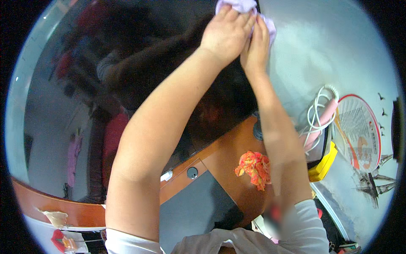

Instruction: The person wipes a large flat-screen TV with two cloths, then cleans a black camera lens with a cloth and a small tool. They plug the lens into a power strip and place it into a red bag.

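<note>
A pale lavender cloth is bunched at the top, along the edge of a large glossy black television screen. My left hand presses on the cloth with its fingers bent over it. Close beside it, my right hand grips the cloth's right side, near where the screen's edge meets the pale wall. Both arms stretch far forward, and the screen reflects one of them. Some of the cloth lies hidden under my fingers.
Below the screen is a brown wooden cabinet top with a crumpled orange-red cloth and a dark flat panel. To the right are a pink hair-styling tool with white cord, a yellow box and a red-rimmed racket.
</note>
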